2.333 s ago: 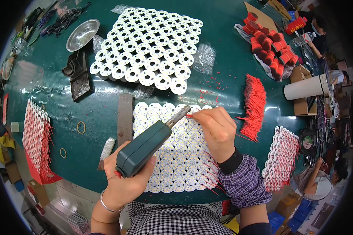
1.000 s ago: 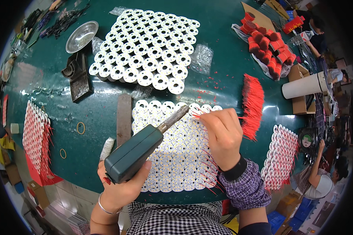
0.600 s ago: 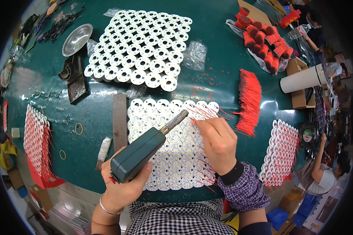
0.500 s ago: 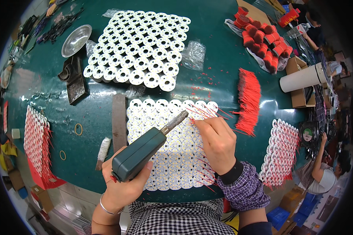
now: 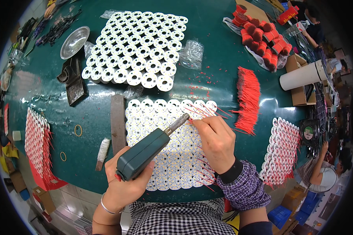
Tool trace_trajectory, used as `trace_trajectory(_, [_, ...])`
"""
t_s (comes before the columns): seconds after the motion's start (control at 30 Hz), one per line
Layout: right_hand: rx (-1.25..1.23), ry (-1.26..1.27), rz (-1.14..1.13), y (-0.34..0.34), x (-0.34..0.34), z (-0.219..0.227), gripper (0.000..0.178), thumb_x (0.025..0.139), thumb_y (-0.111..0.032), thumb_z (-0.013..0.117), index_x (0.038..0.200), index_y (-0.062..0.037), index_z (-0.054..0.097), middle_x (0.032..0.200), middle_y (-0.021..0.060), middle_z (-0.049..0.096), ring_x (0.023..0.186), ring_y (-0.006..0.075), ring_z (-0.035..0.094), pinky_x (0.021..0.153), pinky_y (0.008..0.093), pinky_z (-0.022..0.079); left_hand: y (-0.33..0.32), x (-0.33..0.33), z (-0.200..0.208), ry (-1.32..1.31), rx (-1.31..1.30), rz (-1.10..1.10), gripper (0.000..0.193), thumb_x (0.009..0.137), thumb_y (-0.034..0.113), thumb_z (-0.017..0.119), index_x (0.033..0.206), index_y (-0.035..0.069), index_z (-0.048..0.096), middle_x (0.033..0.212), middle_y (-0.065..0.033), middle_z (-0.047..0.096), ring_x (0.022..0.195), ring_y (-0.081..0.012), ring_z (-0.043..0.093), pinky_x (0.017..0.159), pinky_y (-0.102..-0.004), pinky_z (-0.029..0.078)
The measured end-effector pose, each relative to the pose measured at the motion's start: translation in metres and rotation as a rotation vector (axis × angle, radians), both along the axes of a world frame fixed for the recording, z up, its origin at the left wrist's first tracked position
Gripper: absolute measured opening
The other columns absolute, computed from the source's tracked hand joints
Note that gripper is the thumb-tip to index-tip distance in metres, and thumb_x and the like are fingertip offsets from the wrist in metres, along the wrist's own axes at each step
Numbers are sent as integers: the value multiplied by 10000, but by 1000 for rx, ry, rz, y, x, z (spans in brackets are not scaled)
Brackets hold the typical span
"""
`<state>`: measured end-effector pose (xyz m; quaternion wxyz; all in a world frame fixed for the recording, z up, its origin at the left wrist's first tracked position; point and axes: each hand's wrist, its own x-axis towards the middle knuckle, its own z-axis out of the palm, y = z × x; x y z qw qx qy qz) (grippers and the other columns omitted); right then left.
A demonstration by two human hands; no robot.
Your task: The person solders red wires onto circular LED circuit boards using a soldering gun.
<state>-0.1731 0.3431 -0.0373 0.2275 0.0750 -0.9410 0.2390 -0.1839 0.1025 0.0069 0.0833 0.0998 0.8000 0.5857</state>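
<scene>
My left hand [image 5: 126, 187] grips a dark green soldering iron [image 5: 150, 148], its metal tip resting on the near panel of round white boards [image 5: 161, 164]. My right hand [image 5: 216, 139] pinches a short red wire [image 5: 202, 114] right beside that tip, over the panel's upper right part. Several red wires stick out from boards along the panel's right edge. A loose pile of red wires [image 5: 248, 98] lies on the green table just right of my right hand.
A second panel of round white boards [image 5: 137, 47] lies farther back. Wired boards stand at the left [image 5: 37, 145] and right [image 5: 282, 150]. A metal bowl [image 5: 74, 37], a dark stand [image 5: 72, 80], a flat metal bar [image 5: 118, 122], red bundles [image 5: 262, 33] and a white roll [image 5: 304, 75] surround them. Another person [image 5: 325, 176] sits at the right.
The iron's tip and my right hand with the wire have shifted slightly toward the panel's upper right. The view itself has tilted a little.
</scene>
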Motion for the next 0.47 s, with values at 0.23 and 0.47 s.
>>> trace_trajectory(0.23, [5, -2, -11, 1, 1, -1, 253, 722, 32, 687, 971, -17, 694, 837, 67, 597, 757, 223, 619, 652, 347, 514, 2, 2, 6, -19, -3, 47, 170, 769, -3, 771, 923, -34, 707, 799, -61, 649, 633, -113, 580, 571, -257, 456])
trace_trajectory(0.47, [9, 9, -19, -2, 0, -2, 265, 732, 33, 682, 990, -29, 692, 872, 74, 605, 796, 231, 622, 677, 350, 515, -3, 7, 6, -4, 13, 105, 188, 775, 22, 784, 947, -24, 722, 882, -89, 707, 736, -165, 664, 649, -265, 516])
